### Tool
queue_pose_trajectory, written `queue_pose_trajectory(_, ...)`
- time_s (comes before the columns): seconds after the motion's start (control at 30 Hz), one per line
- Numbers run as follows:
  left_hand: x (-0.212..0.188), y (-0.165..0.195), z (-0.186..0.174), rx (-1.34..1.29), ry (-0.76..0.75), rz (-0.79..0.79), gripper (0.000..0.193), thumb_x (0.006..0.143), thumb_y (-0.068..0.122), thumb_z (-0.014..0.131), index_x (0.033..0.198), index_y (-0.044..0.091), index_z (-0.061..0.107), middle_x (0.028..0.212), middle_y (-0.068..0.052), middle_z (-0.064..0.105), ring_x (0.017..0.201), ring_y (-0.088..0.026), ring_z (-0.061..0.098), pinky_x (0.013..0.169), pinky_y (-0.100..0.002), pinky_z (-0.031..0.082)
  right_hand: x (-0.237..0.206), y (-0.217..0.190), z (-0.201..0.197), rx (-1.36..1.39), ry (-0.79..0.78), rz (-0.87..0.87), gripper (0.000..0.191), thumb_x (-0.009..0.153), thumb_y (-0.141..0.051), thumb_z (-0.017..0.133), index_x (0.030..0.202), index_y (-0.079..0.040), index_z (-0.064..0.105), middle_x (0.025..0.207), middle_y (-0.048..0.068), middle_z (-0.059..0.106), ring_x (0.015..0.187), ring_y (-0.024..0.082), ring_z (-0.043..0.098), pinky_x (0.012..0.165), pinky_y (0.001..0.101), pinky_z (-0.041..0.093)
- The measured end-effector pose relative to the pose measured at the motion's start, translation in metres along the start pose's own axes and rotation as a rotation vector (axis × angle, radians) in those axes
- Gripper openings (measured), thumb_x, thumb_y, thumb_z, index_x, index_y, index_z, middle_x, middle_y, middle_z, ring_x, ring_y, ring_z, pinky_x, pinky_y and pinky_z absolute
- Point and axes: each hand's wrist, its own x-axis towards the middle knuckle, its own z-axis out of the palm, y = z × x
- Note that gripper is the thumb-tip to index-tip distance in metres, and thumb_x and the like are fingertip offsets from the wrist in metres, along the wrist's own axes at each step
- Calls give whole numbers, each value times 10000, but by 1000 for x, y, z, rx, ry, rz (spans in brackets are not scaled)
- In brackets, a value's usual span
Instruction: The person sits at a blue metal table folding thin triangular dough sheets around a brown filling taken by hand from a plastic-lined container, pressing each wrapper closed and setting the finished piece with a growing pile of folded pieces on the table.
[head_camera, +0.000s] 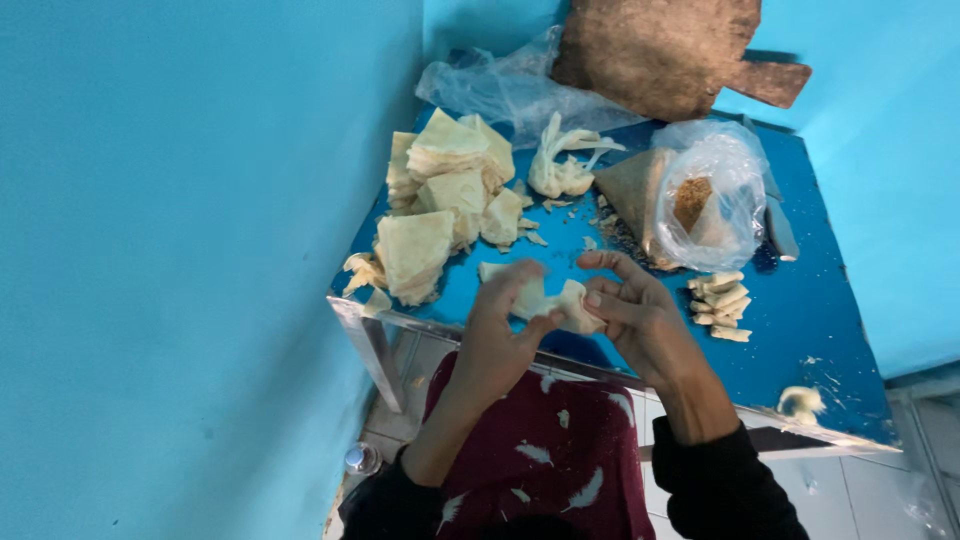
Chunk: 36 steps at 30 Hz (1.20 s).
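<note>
1. blue tabletop (800, 300) set against turquoise walls.
2. left hand (500, 335) and right hand (635, 310): each grip closed on the pale pastry sheet (550, 300), held above the tabletop's near edge.
3. stacked pastry triangles (440, 200) lie beyond the left hand.

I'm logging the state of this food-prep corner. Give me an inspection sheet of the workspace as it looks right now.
Surface: blue table with a metal edge, dotted with crumbs and scraps.
Job's things: pale dough piece held above the near edge; stacks of triangular pastry sheets; small row of folded pieces.
Clutter: clear plastic bag with brown filling; crumpled dough strips; wooden board leaning at the back; loose plastic wrap; dough lump at the near right.
Grippers: left hand and right hand both pinch the dough piece.
Cables: nothing seen.
Surroundings: turquoise walls; tiled floor with a small bottle.
</note>
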Motion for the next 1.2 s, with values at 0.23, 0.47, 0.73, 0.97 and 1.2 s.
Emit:
queue_pose_trajectory(0.23, 1, 4, 22, -533, -351, -588, 284, 1039, 246, 647, 929, 5, 750, 749, 13, 680, 709, -27, 562, 627, -239, 472, -30, -16, -31, 26, 12, 85, 575, 923, -129, 679, 1435, 13, 460, 949, 69, 670, 798, 145, 672, 668, 270, 542)
queue_pose_trajectory(0.47, 11, 11, 59, -189, -314, -251, 218, 985, 233, 695, 1010, 21, 741, 833, -91, 727, 771, -161, 670, 661, -315, 527, -48, -26, -58, -662, 200, -22, 640, 861, -29, 709, 1427, -35, 409, 934, 61, 683, 825, 121, 673, 704, 284, 561)
queue_pose_trajectory(0.73, 17, 21, 107, -398, -387, -317, 182, 988, 181, 701, 1047, 9, 698, 916, -114, 769, 850, -219, 776, 723, -334, 582, -74, -47, -83, -631, 353, -118, 487, 927, 7, 671, 1381, -22, 498, 880, 76, 675, 851, 126, 662, 752, 307, 562)
queue_pose_trajectory(0.97, 12, 31, 105, -449, -535, -281, 198, 1033, 154, 625, 1157, 0, 644, 908, -94, 744, 833, -144, 718, 710, -294, 562, -88, -48, -69, -896, 306, -240, 599, 883, -20, 693, 1416, -31, 419, 1162, 89, 679, 1085, 149, 684, 900, 343, 599)
queue_pose_trajectory(1.2, 3, 40, 96, -631, -583, -461, 324, 1108, 197, 511, 1372, 17, 455, 908, -80, 676, 804, -118, 681, 736, -283, 580, -86, -39, -60, -639, 302, -179, 560, 888, 13, 692, 1410, -52, 501, 1060, 90, 677, 991, 158, 694, 859, 342, 598)
